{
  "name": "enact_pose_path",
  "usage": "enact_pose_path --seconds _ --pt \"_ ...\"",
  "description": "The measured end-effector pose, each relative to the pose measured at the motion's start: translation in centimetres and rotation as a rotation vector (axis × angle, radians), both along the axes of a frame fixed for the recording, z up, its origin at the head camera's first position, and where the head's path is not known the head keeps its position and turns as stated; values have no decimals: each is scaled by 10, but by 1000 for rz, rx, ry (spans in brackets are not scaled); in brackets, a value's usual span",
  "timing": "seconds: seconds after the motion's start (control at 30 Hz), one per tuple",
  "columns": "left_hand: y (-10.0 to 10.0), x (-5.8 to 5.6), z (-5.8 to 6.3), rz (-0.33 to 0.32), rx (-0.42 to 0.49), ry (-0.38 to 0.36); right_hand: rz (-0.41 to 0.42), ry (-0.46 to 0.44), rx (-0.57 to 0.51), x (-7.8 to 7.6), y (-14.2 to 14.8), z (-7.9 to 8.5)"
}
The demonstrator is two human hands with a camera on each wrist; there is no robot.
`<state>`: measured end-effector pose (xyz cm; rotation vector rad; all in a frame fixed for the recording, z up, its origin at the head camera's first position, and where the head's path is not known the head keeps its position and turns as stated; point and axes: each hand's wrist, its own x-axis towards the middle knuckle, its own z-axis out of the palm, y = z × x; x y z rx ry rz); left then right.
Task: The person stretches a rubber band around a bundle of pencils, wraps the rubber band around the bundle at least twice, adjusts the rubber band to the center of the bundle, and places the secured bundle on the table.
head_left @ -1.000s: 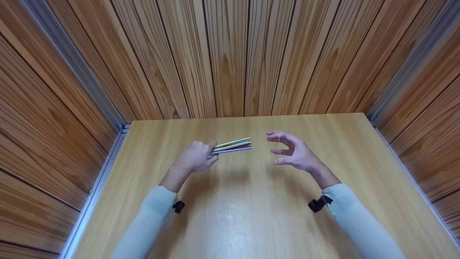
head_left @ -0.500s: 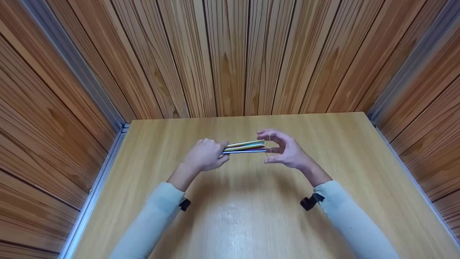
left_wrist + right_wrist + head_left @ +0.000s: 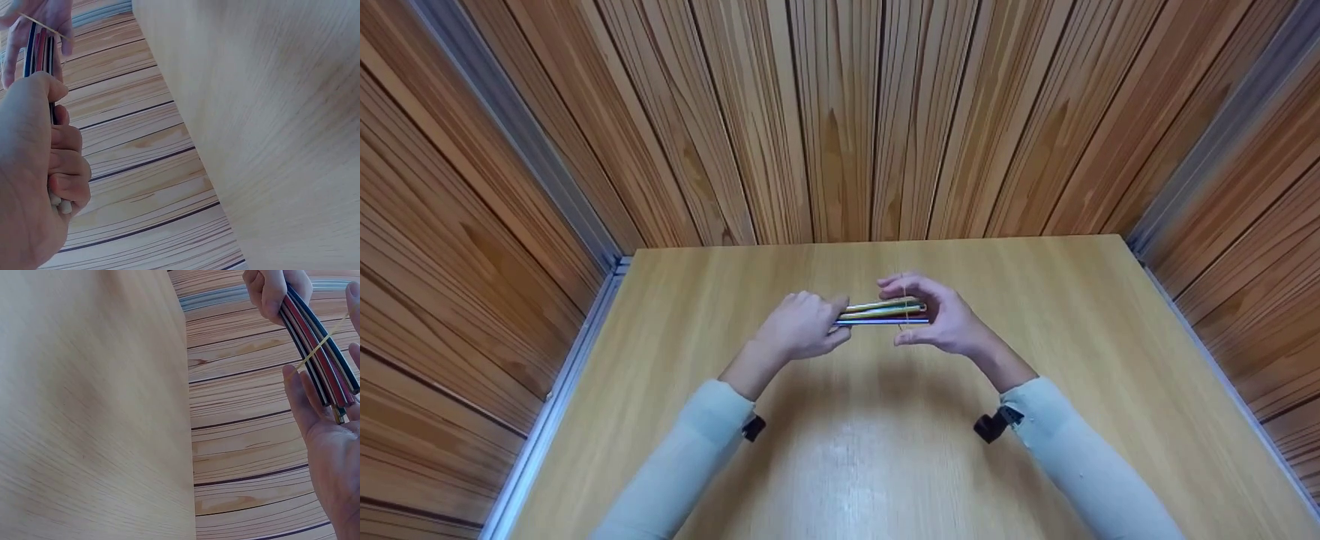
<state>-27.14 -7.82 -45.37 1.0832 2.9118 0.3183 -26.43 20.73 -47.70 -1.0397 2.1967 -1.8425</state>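
My left hand [image 3: 804, 330] grips one end of a bundle of thin coloured sticks [image 3: 883, 313], held level above the wooden table [image 3: 870, 457]. My right hand [image 3: 943, 327] curls round the bundle's free end, with a thin yellow rubber band [image 3: 903, 298] stretched between its thumb and fingers. In the right wrist view the rubber band [image 3: 322, 344] crosses over the sticks [image 3: 308, 323] a little way in from their tips. The left wrist view shows my left hand [image 3: 34, 169] fisted on the sticks [image 3: 38, 48], with the band [image 3: 46, 26] across them.
Wood-panelled walls [image 3: 840, 120] close in the table at the back and both sides. Grey metal rails [image 3: 555, 390] run along the table's left and right edges. Both sleeves are pale, with a black wrist mount [image 3: 988, 426] on each arm.
Both hands came together. The right hand, with the band stretched on its fingers, moved left and passed the band over the free end of the sticks.
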Motion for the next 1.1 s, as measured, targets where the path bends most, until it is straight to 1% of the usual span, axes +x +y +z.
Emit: enact_pose_path --seconds 0.13,0.27,0.47,0.6,0.67,0.77,0.9,1.0,1.1 --pt "-1 1 -3 -9 46 -19 -8 9 28 1 -1 -2" --pt "-3 2 -4 -10 72 -21 -17 16 44 1 -2 -3" --pt "-3 2 -6 -2 50 -6 -11 28 46 1 -3 -1" --pt "-3 2 -7 2 28 -22 -6 47 45 0 -3 1" --pt "-3 2 -7 8 26 -36 -2 56 44 0 -3 3" --pt "-2 3 -9 9 27 -38 -6 67 53 0 -4 4" --pt "-1 5 -11 -22 21 6 -12 63 47 0 -6 6" --pt "0 6 -13 -41 22 23 -8 48 15 0 -7 7" --pt "2 6 -16 -47 23 4 -18 35 -9 -1 -8 7"
